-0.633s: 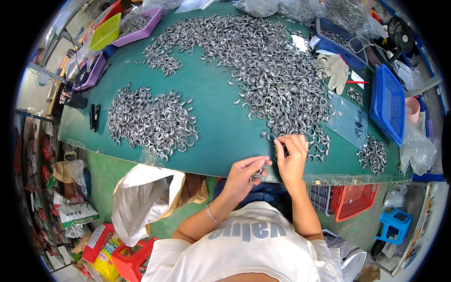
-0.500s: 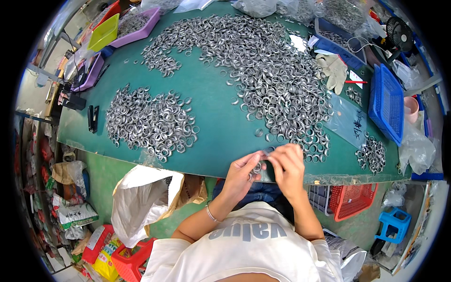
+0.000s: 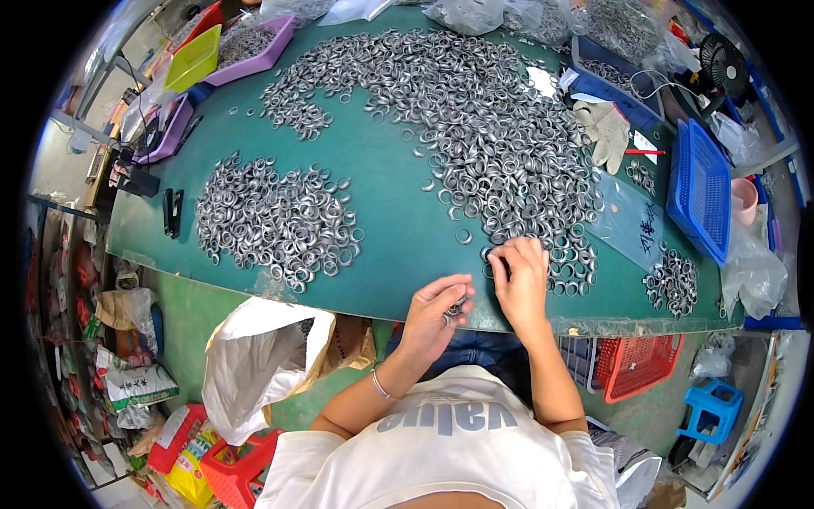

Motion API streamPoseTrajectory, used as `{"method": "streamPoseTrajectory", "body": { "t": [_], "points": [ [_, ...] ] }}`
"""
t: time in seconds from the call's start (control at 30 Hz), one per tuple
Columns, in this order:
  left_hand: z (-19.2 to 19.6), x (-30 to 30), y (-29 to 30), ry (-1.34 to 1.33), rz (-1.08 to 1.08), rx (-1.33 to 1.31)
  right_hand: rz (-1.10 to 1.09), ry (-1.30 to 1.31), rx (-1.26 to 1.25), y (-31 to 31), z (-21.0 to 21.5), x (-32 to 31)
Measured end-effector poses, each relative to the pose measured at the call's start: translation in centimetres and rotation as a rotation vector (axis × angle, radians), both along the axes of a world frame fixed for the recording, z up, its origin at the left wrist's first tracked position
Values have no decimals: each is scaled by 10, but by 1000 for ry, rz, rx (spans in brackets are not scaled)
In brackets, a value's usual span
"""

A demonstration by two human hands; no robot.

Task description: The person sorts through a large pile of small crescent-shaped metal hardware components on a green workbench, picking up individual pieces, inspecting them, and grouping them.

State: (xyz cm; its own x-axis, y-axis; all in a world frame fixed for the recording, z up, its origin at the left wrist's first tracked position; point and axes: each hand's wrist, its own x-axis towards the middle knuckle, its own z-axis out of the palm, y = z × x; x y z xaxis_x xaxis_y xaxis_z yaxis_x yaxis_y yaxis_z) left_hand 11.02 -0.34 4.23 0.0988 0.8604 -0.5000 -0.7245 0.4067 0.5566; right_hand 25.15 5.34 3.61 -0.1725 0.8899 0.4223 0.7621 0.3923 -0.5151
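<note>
My left hand (image 3: 434, 317) is closed around a few small grey metal rings (image 3: 456, 307) above the table's front edge. To its right, my right hand (image 3: 522, 282) reaches down to the tabletop, thumb and forefinger pinched at a metal ring (image 3: 487, 254) by the near edge of the large ring pile (image 3: 500, 161). Fingers partly cover that ring. One loose ring (image 3: 463, 237) lies just beyond it. A smaller heap of similar rings (image 3: 275, 216) is spread over the left of the green table (image 3: 386, 288).
An open white sack (image 3: 263, 352) stands below the front edge at left. A stapler (image 3: 173, 212) lies left of the smaller heap. At right are a work glove (image 3: 604, 131), a clear plastic bag (image 3: 627, 220), a small ring heap (image 3: 672, 282) and a blue basket (image 3: 699, 187).
My right hand has left my left hand and moved forward to the table near the large pile. The left hand stays nearly in place, still holding rings.
</note>
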Motion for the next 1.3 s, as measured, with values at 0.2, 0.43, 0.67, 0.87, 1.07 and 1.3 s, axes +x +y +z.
{"method": "streamPoseTrajectory", "body": {
  "t": [0.2,0.43,0.67,0.87,1.07,1.3],
  "points": [
    [-8,-5,0,-136,-50,-11,-30,-45,25,-3,4,-5],
    [7,1,2,1,-1,-101,24,336,-133,-3,7,-9],
    [0,-2,-1,46,-54,139,391,1628,-1113,-20,4,4],
    [2,1,-2,130,-159,191,249,1032,-800,-34,14,-2],
    [1,-2,-2,27,-85,141,298,479,-301,-30,31,-8],
    [-8,-15,1,-388,-78,-35,29,-88,-9,6,14,-29]
  ]
}}
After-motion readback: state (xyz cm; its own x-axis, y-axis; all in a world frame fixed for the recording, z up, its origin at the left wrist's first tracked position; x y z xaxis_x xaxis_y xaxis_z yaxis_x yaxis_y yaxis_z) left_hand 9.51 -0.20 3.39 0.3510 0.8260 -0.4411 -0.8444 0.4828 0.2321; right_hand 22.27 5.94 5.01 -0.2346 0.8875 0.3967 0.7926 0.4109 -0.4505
